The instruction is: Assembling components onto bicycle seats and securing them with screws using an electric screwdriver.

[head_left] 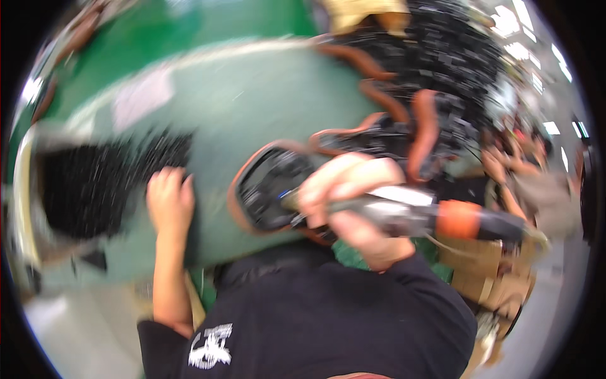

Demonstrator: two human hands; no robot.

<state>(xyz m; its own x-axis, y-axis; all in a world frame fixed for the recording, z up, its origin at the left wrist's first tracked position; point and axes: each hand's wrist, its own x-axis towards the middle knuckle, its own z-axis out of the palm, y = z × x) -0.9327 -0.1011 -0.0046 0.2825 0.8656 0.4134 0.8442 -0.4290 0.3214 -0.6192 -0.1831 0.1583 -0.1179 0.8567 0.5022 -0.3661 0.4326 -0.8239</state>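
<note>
My right hand (356,202) is wrapped round a screwdriver (404,211), a power tool with a silver body, an orange band and a black end. Its tip points left, over a black moulded part with an orange-brown rim (235,189) lying on the green tabletop (252,95). Whether the tip touches the part is blurred. My left hand (169,196) rests at the edge of a spread of small black pieces (161,148), too smeared to name. Its fingers reach forward with the thumb apart, and nothing shows in them.
More black parts with orange-brown rims (424,126) are heaped at the right and far right. A pale-edged tray (25,189) of small black pieces (82,189) stands at the left. Other people (536,183) sit at the right, near cardboard boxes (486,271).
</note>
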